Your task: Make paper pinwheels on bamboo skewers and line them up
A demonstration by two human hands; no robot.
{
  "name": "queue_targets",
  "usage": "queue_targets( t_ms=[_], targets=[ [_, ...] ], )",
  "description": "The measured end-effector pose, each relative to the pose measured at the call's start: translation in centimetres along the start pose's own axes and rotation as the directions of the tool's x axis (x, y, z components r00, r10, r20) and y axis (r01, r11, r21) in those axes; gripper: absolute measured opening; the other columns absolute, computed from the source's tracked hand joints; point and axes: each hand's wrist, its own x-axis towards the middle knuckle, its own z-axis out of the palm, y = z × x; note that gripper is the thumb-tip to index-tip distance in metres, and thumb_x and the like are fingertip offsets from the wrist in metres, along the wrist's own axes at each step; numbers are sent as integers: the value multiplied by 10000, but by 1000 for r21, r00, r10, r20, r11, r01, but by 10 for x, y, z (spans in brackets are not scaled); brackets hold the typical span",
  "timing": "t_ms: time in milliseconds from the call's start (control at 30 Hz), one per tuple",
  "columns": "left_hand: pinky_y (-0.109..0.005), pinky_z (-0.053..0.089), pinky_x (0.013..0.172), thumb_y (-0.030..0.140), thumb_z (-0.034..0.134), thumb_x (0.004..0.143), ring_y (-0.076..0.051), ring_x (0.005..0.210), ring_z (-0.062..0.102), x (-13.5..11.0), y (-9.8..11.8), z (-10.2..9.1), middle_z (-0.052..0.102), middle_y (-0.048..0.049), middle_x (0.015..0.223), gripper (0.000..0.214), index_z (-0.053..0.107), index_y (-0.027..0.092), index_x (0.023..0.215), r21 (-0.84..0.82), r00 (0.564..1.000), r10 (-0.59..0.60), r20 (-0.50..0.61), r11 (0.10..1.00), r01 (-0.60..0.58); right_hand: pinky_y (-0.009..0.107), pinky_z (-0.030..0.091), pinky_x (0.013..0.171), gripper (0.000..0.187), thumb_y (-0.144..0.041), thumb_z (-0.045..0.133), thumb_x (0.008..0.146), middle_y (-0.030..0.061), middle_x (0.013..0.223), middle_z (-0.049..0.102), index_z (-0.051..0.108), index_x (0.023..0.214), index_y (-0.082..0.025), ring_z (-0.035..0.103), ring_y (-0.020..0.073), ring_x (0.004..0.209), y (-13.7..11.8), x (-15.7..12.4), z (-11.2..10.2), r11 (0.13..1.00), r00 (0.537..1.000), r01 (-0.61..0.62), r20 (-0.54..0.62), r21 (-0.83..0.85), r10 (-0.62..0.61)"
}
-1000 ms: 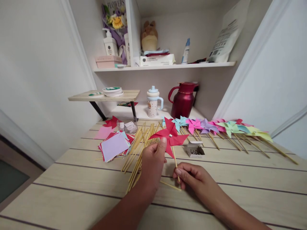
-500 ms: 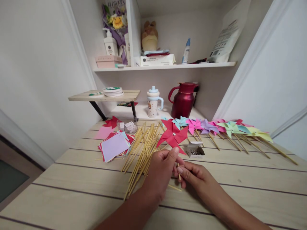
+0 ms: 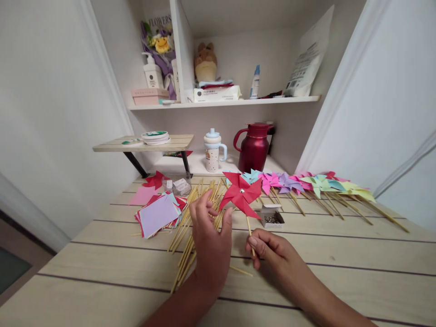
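Note:
I hold a red paper pinwheel (image 3: 241, 194) upright above the wooden table (image 3: 340, 268). My right hand (image 3: 269, 249) pinches the lower part of its thin wooden stick. My left hand (image 3: 210, 236) is raised just left of the wheel, fingers apart, with the thumb tip touching a lower left blade. A silver pin sits at the wheel's centre. A pile of bamboo sticks (image 3: 194, 222) lies under and behind my left hand.
A row of finished pinwheels (image 3: 306, 184) lies along the right back. A small open box of pins (image 3: 270, 217) sits by the red wheel. Coloured paper squares (image 3: 158, 213) are stacked on the left. A red jug (image 3: 254, 147) and a cup (image 3: 213, 152) stand behind.
My left hand has left the stick and risen to the wheel's left blade with fingers spread. The pinwheel has shifted slightly left. The camera has tilted a little.

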Motion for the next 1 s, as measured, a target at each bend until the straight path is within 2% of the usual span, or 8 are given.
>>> queue_targets(
  t_ms=[67,233,367,467,567,700,1000],
  targets=[
    [-325,473,775,317,680,852,-164,770,522,1,-6,3,514,-15,928,496,516,260,1317,32,999,-32,27,999,31,288,389,626,473,-628,512,893,-13,598,546,611,748,-189,521,158,594,0,0,0,1000,1000,-2,4,5,2],
    [-285,441,677,412,598,899,-149,667,490,2,-8,3,487,20,795,395,547,231,1246,27,983,-157,92,988,155,295,385,631,468,-621,502,899,-8,573,549,614,749,-193,516,163,595,-1,-1,1,1000,1000,10,12,-13,-10],
    [-252,387,598,426,571,899,-152,625,499,1,-10,3,512,29,678,265,639,222,1053,5,968,-218,127,976,219,297,388,632,461,-613,497,903,-5,578,554,612,747,-195,521,165,601,-2,-2,1,1000,1000,7,16,-18,-7],
    [-241,370,580,390,572,889,-143,601,497,0,-13,6,544,23,654,191,656,219,880,30,969,-212,129,977,210,294,391,629,450,-599,499,908,-5,582,554,610,744,-195,524,164,602,-1,-2,1,1000,1000,14,19,-13,-14],
    [-239,366,587,341,568,887,-134,587,494,-3,-14,8,552,24,631,174,630,215,784,73,976,-167,144,985,157,293,394,629,449,-595,500,910,-5,588,554,610,742,-193,524,162,597,-1,-2,1,1000,1000,21,15,-1,-21],
    [-242,344,581,307,579,873,-129,570,479,-6,-12,9,543,29,604,168,611,215,736,120,979,-109,172,989,89,295,396,637,452,-601,504,905,-2,593,557,609,743,-191,527,164,599,-1,-3,1,1000,1000,20,6,8,-20],
    [-239,324,558,312,608,837,-130,540,476,-8,-14,9,554,26,569,174,644,226,690,70,973,-104,205,993,91,300,409,645,450,-598,507,901,0,580,566,613,735,-193,542,173,598,-5,-3,0,999,999,45,-28,-1,-45]
  ],
)
